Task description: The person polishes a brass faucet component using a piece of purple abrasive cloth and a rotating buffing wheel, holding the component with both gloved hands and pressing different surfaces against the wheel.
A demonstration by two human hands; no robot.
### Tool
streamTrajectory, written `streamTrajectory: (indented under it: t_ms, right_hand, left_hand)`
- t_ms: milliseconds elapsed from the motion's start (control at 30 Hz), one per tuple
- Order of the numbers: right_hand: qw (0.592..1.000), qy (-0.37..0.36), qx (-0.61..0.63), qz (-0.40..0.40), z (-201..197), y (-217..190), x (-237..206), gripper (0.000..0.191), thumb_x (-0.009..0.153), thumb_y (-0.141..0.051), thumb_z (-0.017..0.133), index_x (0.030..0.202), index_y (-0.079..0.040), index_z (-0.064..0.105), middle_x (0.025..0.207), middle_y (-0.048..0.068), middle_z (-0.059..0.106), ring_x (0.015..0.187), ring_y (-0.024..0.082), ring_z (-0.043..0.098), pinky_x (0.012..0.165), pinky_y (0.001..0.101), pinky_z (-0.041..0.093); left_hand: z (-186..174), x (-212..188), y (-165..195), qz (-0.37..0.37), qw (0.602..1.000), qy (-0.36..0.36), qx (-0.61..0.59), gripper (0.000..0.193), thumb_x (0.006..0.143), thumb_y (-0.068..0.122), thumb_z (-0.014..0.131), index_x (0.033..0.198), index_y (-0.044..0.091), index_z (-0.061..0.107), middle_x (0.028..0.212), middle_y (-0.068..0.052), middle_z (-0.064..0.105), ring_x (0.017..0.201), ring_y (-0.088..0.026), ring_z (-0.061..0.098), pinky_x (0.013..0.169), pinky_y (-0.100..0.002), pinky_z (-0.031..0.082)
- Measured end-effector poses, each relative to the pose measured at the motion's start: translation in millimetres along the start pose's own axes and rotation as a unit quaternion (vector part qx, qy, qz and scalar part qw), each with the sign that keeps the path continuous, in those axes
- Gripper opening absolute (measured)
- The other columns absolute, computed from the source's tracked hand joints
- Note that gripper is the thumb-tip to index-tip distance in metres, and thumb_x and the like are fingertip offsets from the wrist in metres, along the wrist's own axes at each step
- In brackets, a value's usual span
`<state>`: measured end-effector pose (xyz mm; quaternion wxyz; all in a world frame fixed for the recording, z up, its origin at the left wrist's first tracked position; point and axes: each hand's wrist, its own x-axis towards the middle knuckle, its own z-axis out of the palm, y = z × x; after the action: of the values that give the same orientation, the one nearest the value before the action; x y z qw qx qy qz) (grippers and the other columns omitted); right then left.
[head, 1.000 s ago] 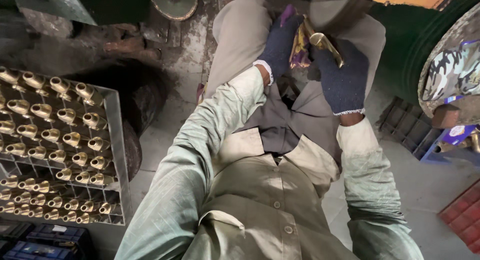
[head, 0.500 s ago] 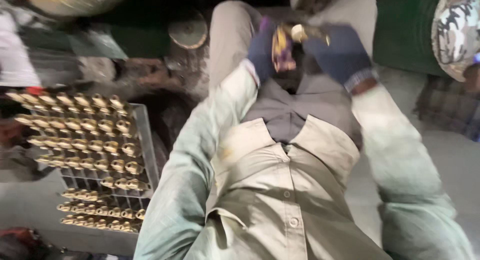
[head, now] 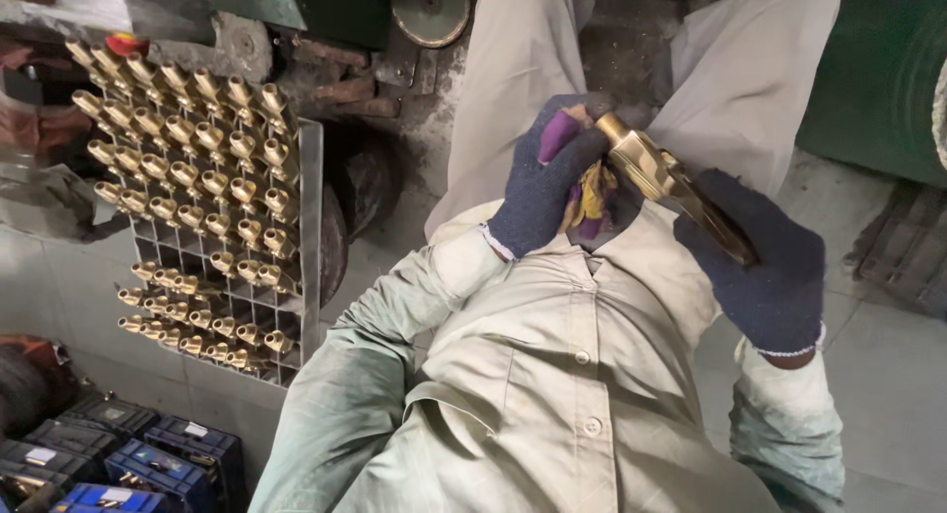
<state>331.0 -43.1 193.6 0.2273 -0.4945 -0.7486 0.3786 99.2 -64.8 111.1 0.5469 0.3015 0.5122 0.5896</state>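
1. A long brass fitting (head: 676, 185) sits right of centre in the upper half of the frame, slanting from upper left down to lower right, over the person's lap.
2. The right hand (head: 760, 266), in a dark knit glove, is closed around the fitting's lower end.
3. The left hand (head: 547, 192), gloved likewise, is curled at the upper end, pressing a purple and yellow cloth (head: 589, 192) against the brass.
4. Risk, as I judge it: the polished brass could slip through the knit gloves if either grip loosens, and fall onto the lap or the floor (head: 888, 375); the cloth's loose folds could snag on the fitting's end.
5. Room: open floor lies lower right. The green machine (head: 878, 69) crowds the upper right edge.
6. At left, a grid rack (head: 308, 227) full of small brass pieces (head: 187, 168) stands near the left elbow; a wide swing could knock it. Blue crates (head: 158, 464) fill the lower left corner.
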Motion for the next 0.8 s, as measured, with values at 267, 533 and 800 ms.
streamTrajectory:
  t_ms: [267,533,800]
  right_hand:
    - [0.999,-0.015,-0.031,-0.011,-3,6,-5,0.048,0.092,-0.019,0.088,0.134,-0.005,0.07,0.12,0.016,0.075,0.108,0.024,0.075,0.091,0.0328,0.058]
    - [0.998,0.003,-0.045,-0.051,0,9,-11,0.045,0.093,-0.02,0.09,0.131,-0.005,0.07,0.12,0.015,0.074,0.105,0.023,0.076,0.089,0.031,0.059]
    - [0.997,-0.002,-0.054,-0.049,-2,8,-9,0.049,0.092,-0.02,0.089,0.135,-0.006,0.07,0.122,0.016,0.074,0.107,0.026,0.075,0.093,0.0346,0.059]
  left_hand:
    - [-10,-13,9,0.052,0.995,-0.009,0.087,0.029,0.102,0.009,0.063,0.127,-0.004,0.063,0.127,-0.015,0.063,0.117,-0.023,0.066,0.102,-0.034,0.053]
    - [-8,-14,13,0.073,0.991,-0.037,0.108,0.028,0.101,0.009,0.063,0.127,0.001,0.064,0.125,-0.016,0.065,0.112,-0.026,0.069,0.1,-0.035,0.056]
    - [-16,-11,14,0.326,0.886,-0.064,0.323,0.026,0.105,0.014,0.061,0.13,0.008,0.061,0.136,-0.015,0.059,0.119,-0.029,0.064,0.102,-0.033,0.054]
